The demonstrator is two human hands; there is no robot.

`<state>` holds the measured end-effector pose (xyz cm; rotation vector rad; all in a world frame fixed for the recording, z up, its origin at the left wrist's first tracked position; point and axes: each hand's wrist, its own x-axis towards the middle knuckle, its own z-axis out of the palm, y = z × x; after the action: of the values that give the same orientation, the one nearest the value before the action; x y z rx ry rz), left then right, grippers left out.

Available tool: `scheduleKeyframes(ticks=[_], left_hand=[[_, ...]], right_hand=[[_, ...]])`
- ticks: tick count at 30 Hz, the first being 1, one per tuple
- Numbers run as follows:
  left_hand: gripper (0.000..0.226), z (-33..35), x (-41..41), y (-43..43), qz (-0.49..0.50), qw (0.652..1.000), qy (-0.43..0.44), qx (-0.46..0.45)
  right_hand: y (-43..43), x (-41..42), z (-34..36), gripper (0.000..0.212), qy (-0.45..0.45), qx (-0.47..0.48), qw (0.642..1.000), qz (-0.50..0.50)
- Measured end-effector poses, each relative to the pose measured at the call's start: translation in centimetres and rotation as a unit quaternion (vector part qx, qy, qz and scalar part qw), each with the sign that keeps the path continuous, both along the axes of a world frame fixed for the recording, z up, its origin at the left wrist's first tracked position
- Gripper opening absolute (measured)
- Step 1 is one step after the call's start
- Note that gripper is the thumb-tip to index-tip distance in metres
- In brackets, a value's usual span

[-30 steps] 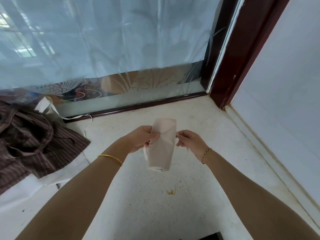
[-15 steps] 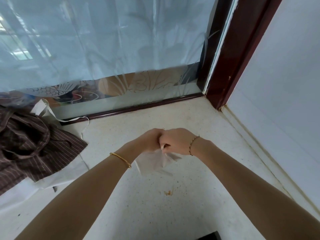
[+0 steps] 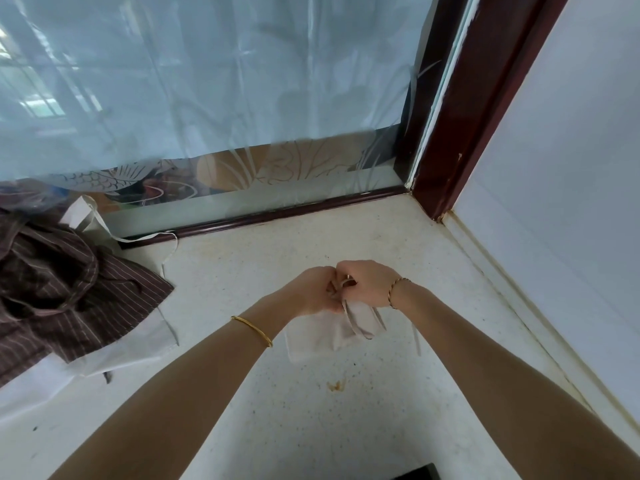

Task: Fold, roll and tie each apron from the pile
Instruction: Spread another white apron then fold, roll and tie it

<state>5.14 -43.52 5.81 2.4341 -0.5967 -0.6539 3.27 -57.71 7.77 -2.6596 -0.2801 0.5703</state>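
Speckled white counter (image 3: 242, 271) runs into a corner: glass pane with film and a fish-and-reed pattern at the back, dark red frame (image 3: 460, 133), pale wall on the right. Both hands meet over the counter. Left hand (image 3: 311, 289) and right hand (image 3: 367, 284) touch knuckle to knuckle, fingers (image 3: 346, 271) curled in and pinching the thin ties (image 3: 349, 320) of a rolled beige apron (image 3: 329, 336). Roll hangs just below the fingers, close above the counter; cannot tell if it touches. One tie end (image 3: 415, 337) dangles below the right wrist. Gold bangle (image 3: 252, 330) on the left wrist, twisted bracelet (image 3: 394, 292) on the right. Well left of the fingers: pile (image 3: 69, 289) of brown striped cloth on top of white cloth, white strap trailing along the glass. Small orange stain (image 3: 336, 386) on the counter, nearer the camera than the fingers.
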Motion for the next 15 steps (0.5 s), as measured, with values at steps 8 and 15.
scheduleKeyframes(ticks=[8,15], left_hand=[[0.015,-0.4,-1.1,-0.6,0.008,0.987,-0.130,0.091],[0.040,-1.3,-2.1,0.8,-0.096,0.992,-0.084,0.006]], right_hand=[[-0.6,0.5,-3.4,0.020,0.047,0.150,0.957,-0.243],[-1.7,0.7,-3.2,0.035,0.186,0.234,0.840,-0.452]])
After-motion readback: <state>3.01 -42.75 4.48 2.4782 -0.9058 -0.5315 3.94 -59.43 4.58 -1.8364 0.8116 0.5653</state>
